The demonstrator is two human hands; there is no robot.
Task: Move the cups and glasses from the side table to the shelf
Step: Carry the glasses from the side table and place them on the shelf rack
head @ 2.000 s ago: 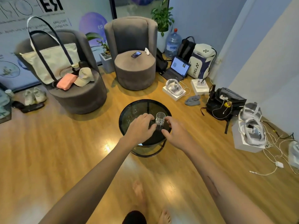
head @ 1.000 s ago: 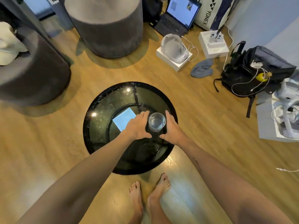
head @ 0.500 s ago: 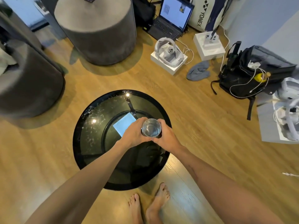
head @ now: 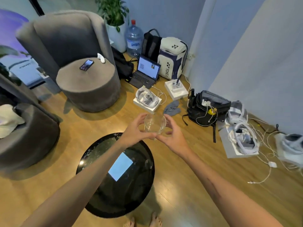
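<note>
- We see a clear glass held in the air between both hands, beyond the far edge of the round black side table and above the wooden floor.
- The left hand grasps the glass from its left side, fingers curled over the top of the rim and thumb beneath.
- The right hand grasps the glass from its right side, fingers curved round the wall and thumb meeting the left thumb under the base.
- The glass is tilted, so that we look partly into its mouth; whether it contains anything we cannot tell.
- The table top is glossy and bears a pale blue rectangular reflection; both forearms cross above it.
- Behind the hands stands a grey round armchair with a phone lying on its seat.
- A second grey chair stands at the left.
- Along the wall we see an open laptop, a white sports bag, a large water bottle, a potted plant and a black backpack.
- White headsets in boxes and loose cables lie on the floor at the right.
</note>
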